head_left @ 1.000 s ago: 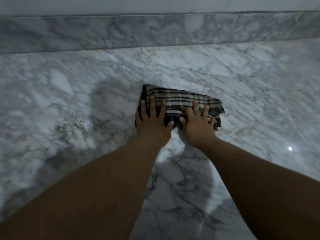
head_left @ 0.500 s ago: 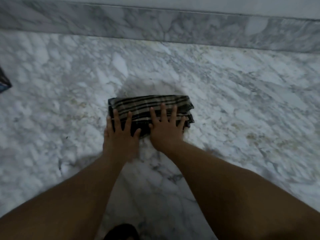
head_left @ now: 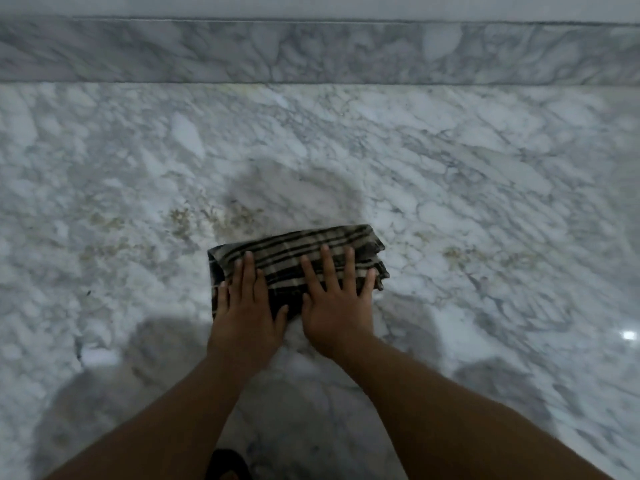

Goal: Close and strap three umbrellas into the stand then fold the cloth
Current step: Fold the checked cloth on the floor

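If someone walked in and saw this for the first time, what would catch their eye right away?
Most likely the plaid cloth, folded into a compact bundle on the pale marble floor, near the middle of the view. The left hand and right hand lie flat on its near edge, fingers spread, side by side. Beyond it, a marble skirting runs along the far edge.

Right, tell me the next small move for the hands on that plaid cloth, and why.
Probably lift both palms away. The folded black-and-beige plaid cloth already lies as a compact layered rectangle on the grey-veined marble floor, with the left hand and right hand spread flat on it, pressing, not gripping. No umbrellas or stand are in view.
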